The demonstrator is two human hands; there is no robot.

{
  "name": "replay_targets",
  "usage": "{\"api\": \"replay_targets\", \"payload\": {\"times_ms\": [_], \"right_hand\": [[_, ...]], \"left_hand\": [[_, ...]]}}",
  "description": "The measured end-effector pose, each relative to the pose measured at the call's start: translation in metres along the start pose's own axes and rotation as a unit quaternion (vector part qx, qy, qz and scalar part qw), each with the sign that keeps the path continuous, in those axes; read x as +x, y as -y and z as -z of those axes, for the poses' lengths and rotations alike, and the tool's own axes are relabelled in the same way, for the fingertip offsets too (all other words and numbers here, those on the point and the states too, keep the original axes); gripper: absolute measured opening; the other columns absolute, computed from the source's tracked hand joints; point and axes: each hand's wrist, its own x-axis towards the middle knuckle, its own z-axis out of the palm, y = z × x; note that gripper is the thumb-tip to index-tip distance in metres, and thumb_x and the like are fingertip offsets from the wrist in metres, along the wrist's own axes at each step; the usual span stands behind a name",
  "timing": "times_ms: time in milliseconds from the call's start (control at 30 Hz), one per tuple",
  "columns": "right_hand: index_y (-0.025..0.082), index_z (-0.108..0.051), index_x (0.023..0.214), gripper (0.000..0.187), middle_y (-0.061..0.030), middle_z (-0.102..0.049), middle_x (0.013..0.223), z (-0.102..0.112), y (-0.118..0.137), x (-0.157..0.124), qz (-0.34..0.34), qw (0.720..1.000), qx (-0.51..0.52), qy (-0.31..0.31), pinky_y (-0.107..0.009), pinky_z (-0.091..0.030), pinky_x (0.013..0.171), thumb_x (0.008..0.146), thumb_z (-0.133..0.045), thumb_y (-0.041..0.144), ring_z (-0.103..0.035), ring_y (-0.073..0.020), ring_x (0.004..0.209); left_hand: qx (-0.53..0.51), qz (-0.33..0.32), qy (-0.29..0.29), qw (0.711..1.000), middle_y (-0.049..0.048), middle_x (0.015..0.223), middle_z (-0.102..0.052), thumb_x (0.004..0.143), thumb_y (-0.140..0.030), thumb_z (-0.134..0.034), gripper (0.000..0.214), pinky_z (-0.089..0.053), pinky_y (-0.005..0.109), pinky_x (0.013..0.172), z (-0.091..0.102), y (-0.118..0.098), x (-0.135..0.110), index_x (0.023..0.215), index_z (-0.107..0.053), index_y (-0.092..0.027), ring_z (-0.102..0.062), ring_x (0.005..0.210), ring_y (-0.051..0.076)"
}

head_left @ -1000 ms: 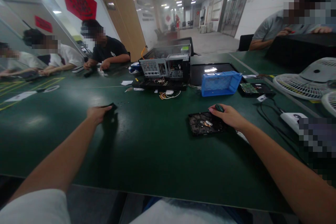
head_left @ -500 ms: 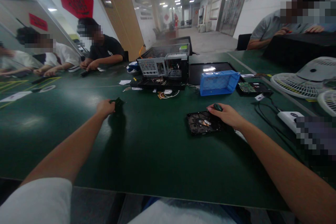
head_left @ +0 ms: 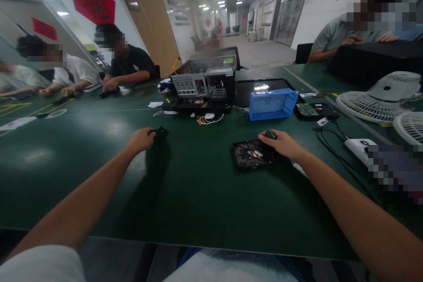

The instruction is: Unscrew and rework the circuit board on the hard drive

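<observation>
My left hand (head_left: 140, 139) is stretched far out over the green table (head_left: 198, 194), its fingers closed on a small dark flat part (head_left: 160, 131). My right hand (head_left: 280, 143) rests at the right edge of an opened black hard drive (head_left: 251, 154) and grips a green-handled tool (head_left: 271, 134), which looks like a screwdriver. The drive lies flat with its inner metal parts showing.
Behind stand an open computer case (head_left: 206, 83), a blue plastic bin (head_left: 272, 103), a circuit board (head_left: 306, 110) and white cables. White fans (head_left: 380, 101) and a black cable lie at the right. Other people sit at the far left and at the back right.
My left hand has slid to the right across the table with the dark part in it, closer to the hard drive. My right hand has stayed on the drive.
</observation>
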Motion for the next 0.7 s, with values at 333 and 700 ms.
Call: {"api": "replay_targets", "payload": {"times_ms": [333, 700], "right_hand": [[0.022, -0.077, 0.107, 0.045, -0.0055, -0.077, 0.099, 0.000, 0.002, -0.002, 0.003, 1.000, 0.010, -0.004, -0.035, -0.052, 0.082, 0.085, -0.070, 0.061, -0.068, -0.0252, 0.092], [0.022, -0.077, 0.104, 0.043, -0.0059, -0.077, 0.098, 0.001, 0.005, -0.003, 0.009, 1.000, -0.004, -0.012, -0.036, -0.051, 0.084, 0.085, -0.070, 0.060, -0.068, -0.0255, 0.092]], "left_hand": [[0.030, -0.115, 0.030, 0.992, 0.0117, 0.110, -0.073, 0.097, -0.040, -0.042, 0.037, -0.048, 0.036, 0.088, -0.009, -0.054, -0.042, 0.117, -0.067, -0.020, -0.068, 0.100, 0.029], [-0.034, -0.136, 0.002, 0.990, 0.0100, 0.096, -0.072, 0.099, -0.036, -0.045, 0.025, -0.047, 0.032, 0.077, -0.021, -0.140, -0.062, 0.094, -0.064, -0.019, -0.069, 0.087, 0.025]]}}
